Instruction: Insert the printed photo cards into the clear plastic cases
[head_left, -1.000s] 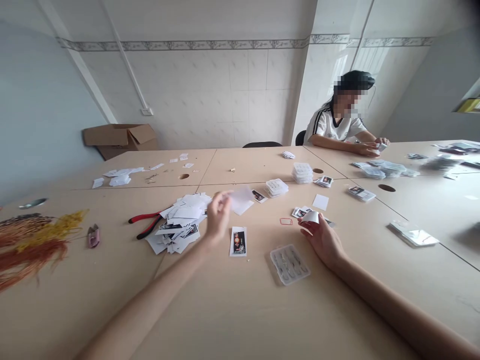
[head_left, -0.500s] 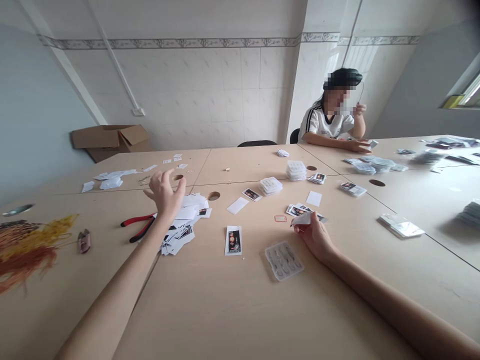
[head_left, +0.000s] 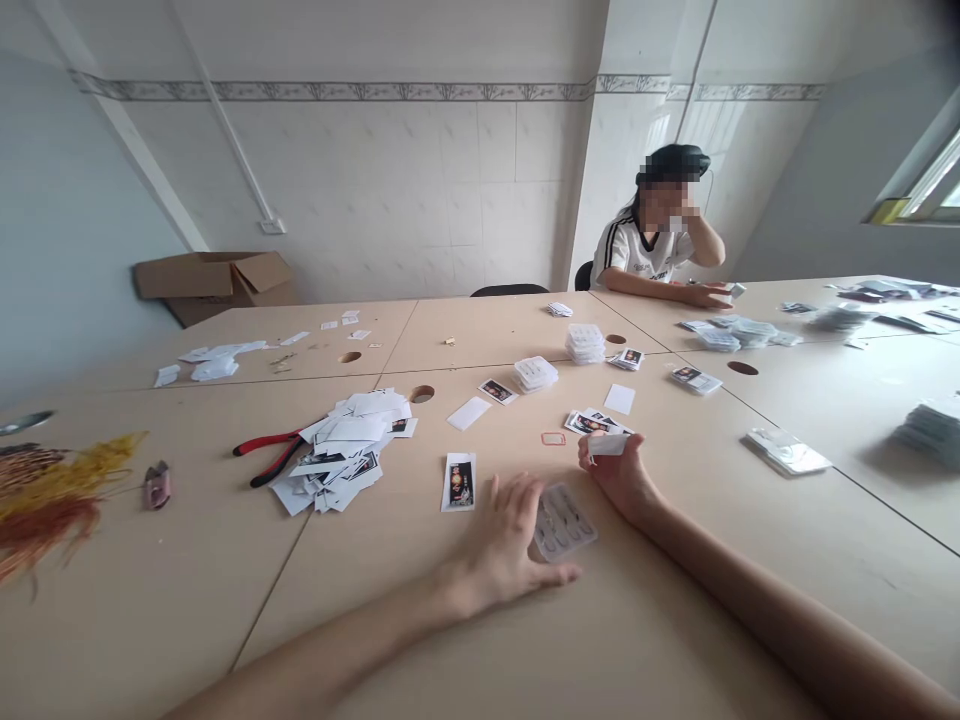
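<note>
My left hand [head_left: 501, 540] lies open and flat on the pale wooden table [head_left: 360, 610], fingers spread against a clear plastic compartment case [head_left: 564, 522], which it partly hides. My right hand [head_left: 619, 480] pinches a small white paper piece [head_left: 607, 445] just above a loose group of printed cards [head_left: 592, 422]. A thin red rectangular outline [head_left: 553, 438] lies to the left of those cards. A printed card on white backing [head_left: 458, 482] sits left of my left hand's fingers.
A heap of white papers and printed cards [head_left: 335, 452] lies beside red-handled pliers [head_left: 271, 456]. Stacked clear cases [head_left: 585, 344] stand farther back. A person in a white striped top [head_left: 637, 250] sits across the table. Yellow and orange fibre bundles [head_left: 52, 495] lie at left.
My left hand has dropped from above the paper heap to the clear case. My right hand still holds the white paper. The person opposite now has a hand raised to the head.
</note>
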